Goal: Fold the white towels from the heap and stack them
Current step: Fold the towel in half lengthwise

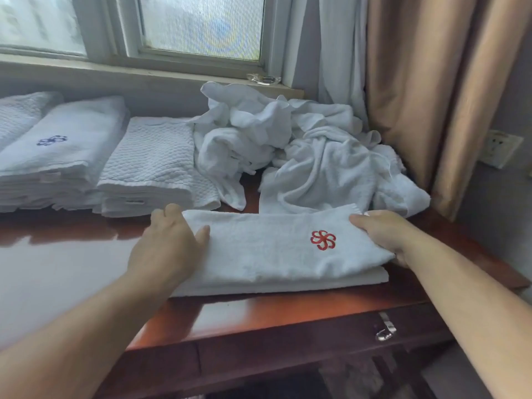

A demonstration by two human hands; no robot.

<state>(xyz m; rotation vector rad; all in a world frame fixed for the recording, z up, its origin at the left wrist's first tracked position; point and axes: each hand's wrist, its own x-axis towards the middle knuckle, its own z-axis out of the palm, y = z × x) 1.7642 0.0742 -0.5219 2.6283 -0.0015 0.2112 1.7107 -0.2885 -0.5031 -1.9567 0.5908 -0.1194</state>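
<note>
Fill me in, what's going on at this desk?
A person is folding white towels at a wooden desk. The left hand and right hand grip opposite ends of a folded towel with a red emblem, lying near the desk's front edge. Behind it sits a heap of unfolded towels. To the left stand stacks of folded ones, one topped by a blue emblem.

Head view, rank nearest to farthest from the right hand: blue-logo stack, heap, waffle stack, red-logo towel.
1. red-logo towel: held by the right hand at its right end.
2. heap: just behind.
3. waffle stack: centre-left.
4. blue-logo stack: far left.
</note>
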